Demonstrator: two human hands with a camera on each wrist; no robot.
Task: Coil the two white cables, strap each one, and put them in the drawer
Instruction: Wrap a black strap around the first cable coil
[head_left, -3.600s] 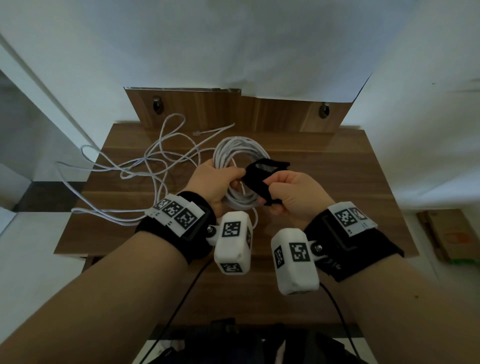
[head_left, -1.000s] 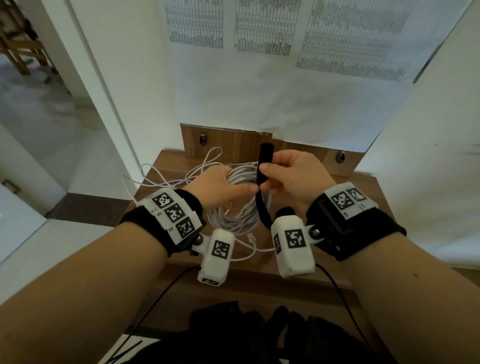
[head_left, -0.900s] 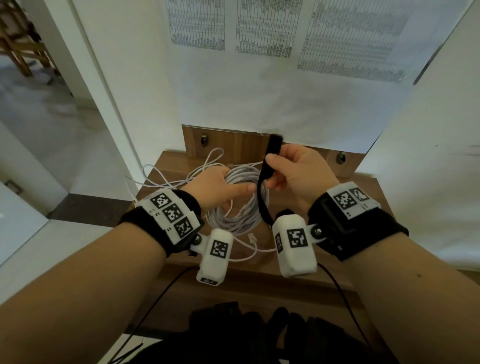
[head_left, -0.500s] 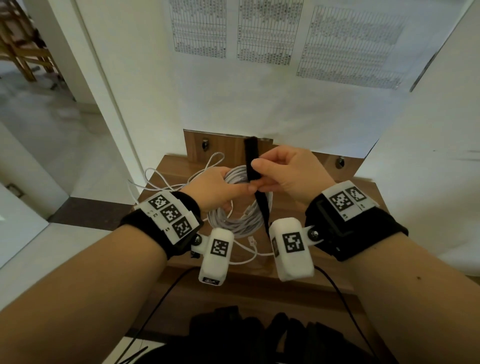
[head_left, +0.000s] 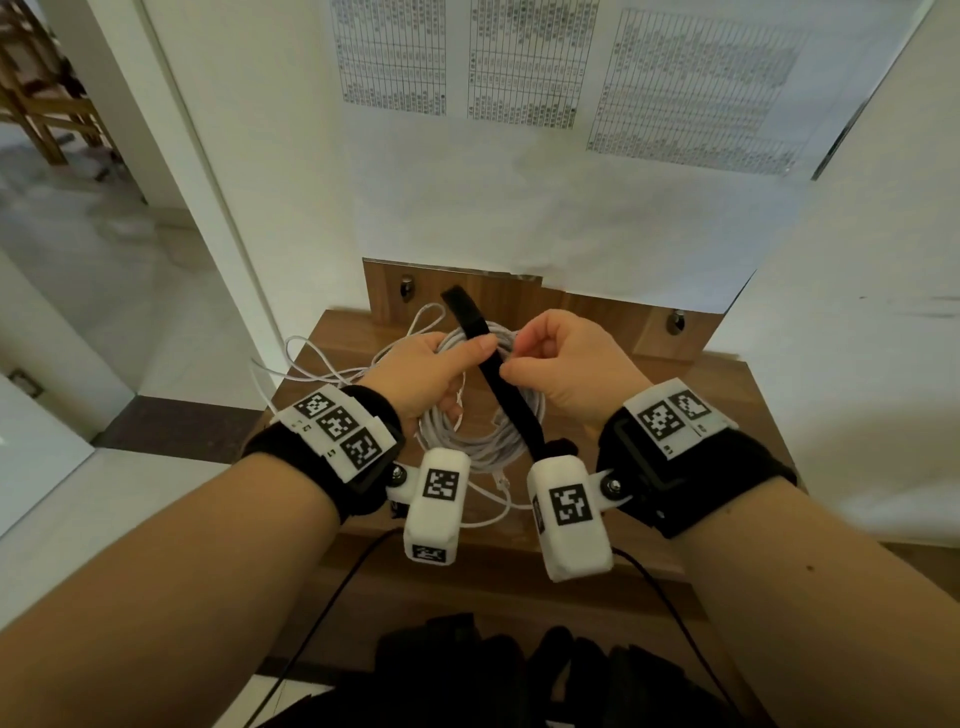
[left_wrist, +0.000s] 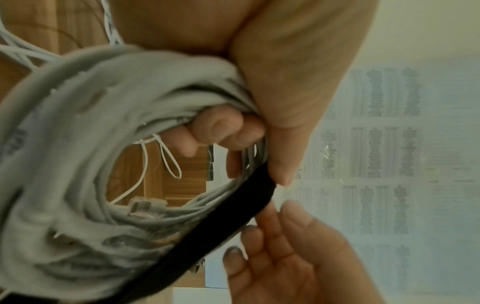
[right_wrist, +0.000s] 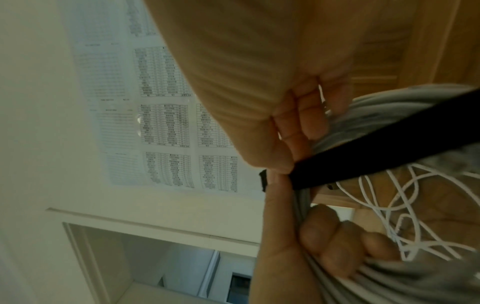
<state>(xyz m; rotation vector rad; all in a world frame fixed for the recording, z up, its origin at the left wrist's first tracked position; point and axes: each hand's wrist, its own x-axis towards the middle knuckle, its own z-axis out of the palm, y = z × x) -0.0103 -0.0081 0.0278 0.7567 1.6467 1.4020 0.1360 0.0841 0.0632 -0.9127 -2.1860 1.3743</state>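
My left hand grips a coil of white cable above the wooden table, its thumb pressing a black strap against the coil. The strap crosses the coil diagonally, its free end sticking up to the left. My right hand has curled fingers and pinches the strap just below the left thumb. In the left wrist view the coil fills the frame, the strap lies over it, and a clear plug shows inside. The second white cable lies loose on the table's left side.
The wooden table has an upright back panel with two knobs. Printed sheets hang on the wall behind. A doorway opens to the left. Dark objects lie below the table's front edge.
My right hand has slid down the strap, and the strap's free end now leans up-left past my left thumb. The left hand still holds the coil in the same place.
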